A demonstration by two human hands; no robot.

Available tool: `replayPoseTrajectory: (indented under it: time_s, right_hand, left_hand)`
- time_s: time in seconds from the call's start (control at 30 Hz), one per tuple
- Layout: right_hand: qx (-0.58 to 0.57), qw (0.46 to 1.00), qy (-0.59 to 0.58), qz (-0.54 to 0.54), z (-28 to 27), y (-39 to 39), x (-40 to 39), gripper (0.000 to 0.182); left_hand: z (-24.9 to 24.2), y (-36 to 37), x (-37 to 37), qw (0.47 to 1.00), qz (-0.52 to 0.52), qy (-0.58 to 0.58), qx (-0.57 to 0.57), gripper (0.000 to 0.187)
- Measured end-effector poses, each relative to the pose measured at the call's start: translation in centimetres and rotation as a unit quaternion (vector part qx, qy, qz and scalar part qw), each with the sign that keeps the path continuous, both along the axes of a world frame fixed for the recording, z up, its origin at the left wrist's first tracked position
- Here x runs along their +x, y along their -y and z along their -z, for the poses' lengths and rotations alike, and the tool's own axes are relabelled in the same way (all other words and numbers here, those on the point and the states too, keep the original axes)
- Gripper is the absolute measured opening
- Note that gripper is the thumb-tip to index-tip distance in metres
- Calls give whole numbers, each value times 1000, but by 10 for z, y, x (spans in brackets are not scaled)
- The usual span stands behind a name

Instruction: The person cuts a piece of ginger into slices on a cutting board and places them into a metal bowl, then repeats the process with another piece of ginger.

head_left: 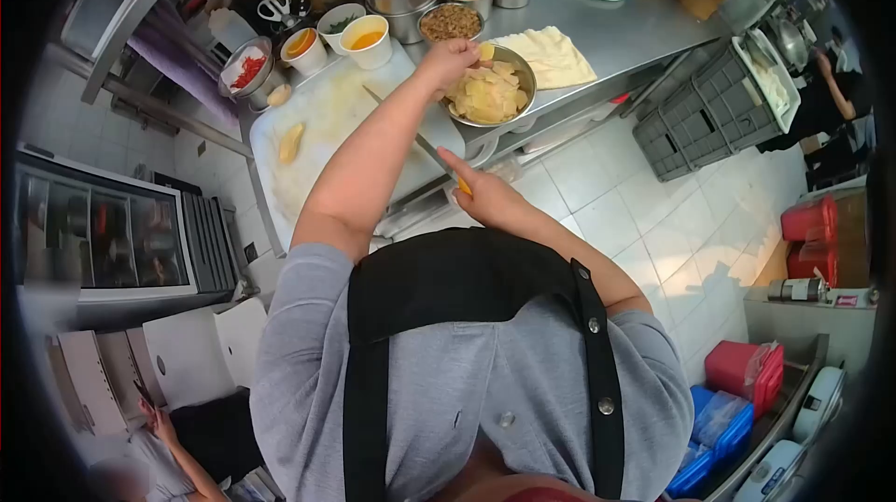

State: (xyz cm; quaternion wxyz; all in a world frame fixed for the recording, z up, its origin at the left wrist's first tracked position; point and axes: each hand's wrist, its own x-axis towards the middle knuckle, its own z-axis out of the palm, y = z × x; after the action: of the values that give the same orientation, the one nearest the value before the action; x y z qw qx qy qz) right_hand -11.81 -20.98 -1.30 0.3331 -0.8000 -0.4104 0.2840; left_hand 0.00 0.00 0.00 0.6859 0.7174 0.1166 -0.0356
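Note:
My left hand [450, 65] is closed in a pinch over the near side of a metal bowl [533, 96], with a pale yellow slice [486, 51] at its fingertips. Thin slices [490, 99] that look like ginger fill the bowl. Lower down, my right hand [490, 196] grips a knife [430, 149] by its yellow handle, index finger stretched along it. The blade points up and left over the white cutting board [317, 115], partly hidden behind my left forearm. A peeled yellowish piece [291, 142] lies on the board's left side, and a smaller one [279, 94] near its edge.
Behind the board stand tubs of orange sauce [367, 39], a bowl of minced brown food [451, 23] and a bowl of chopped red pepper [247, 70]. A folded cloth [551, 56] lies right of the slices. A grey crate [695, 115] stands right; a co-worker [201, 446] is lower left.

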Motion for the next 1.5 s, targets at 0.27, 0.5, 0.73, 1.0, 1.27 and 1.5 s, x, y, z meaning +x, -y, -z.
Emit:
replayPoseTrajectory:
  time_s: [0.27, 0.5, 0.73, 1.0, 1.27, 1.5]
  right_hand:
    - [0, 1000, -11, 12, 5, -2, 0, 74]
    - [-17, 996, -85, 37, 4, -4, 4, 70]
    - [-26, 1000, -10, -6, -6, -10, 3, 68]
    - [-19, 996, -14, -81, -25, -33, -6, 67]
    - [-3, 993, 18, -115, -18, -43, -10, 67]
    - [-39, 984, 45, -169, -17, -48, -19, 68]
  left_hand:
    - [15, 2, -1, 908, -24, 133, 396, 25]
    - [-41, -37, -66, 922, -125, 208, 303, 23]
    - [-13, -133, -209, 856, -218, -95, 460, 32]
    - [40, -106, -263, 874, -161, -62, 455, 53]
    - [38, -76, -268, 817, -305, -84, 482, 36]
    - [56, -87, -299, 919, -341, -73, 181, 33]
